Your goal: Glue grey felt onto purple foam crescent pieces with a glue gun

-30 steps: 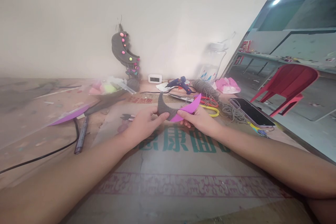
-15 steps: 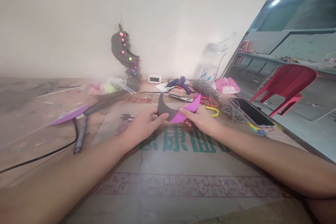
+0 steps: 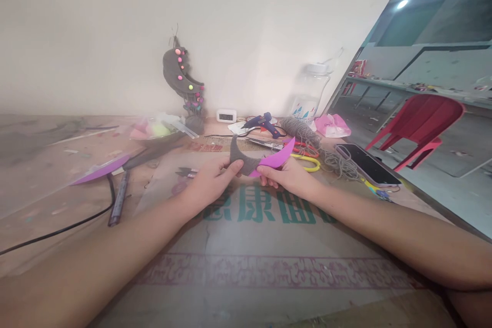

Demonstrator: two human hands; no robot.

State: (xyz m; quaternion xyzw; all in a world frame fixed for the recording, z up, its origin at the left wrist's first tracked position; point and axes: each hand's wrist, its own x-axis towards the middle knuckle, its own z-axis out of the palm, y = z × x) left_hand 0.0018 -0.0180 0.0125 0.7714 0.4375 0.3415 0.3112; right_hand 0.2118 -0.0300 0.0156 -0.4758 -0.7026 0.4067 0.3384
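Between my hands is a purple crescent cutout (image 3: 277, 159), its left half wrapped in grey yarn (image 3: 246, 163). My left hand (image 3: 217, 174) pinches the wrapped part, thumb on top. My right hand (image 3: 288, 177) grips the bare purple part close to the edge of the wrapping, thumb on top and fingers curled beneath. The crescent is held above the cardboard sheet (image 3: 238, 271), horns pointing up. Behind it lie scissors with red handles (image 3: 303, 149) and a yellow-handled pair (image 3: 309, 163). Whether a loose yarn end sits under my right fingers is hidden.
A grey yarn skein (image 3: 302, 130), a blue glue gun (image 3: 263, 122), a phone (image 3: 367, 164) and a bottle (image 3: 309, 92) stand or lie behind and right. A finished yarn crescent (image 3: 177, 69) leans at the wall. Left are a purple cutout (image 3: 102, 169), a marker (image 3: 119, 200) and a cable (image 3: 73, 225).
My right thumb has shifted slightly left and down along the crescent, toward the wrapped edge. My left thumb has moved slightly left and up. Both hands keep hold of the crescent.
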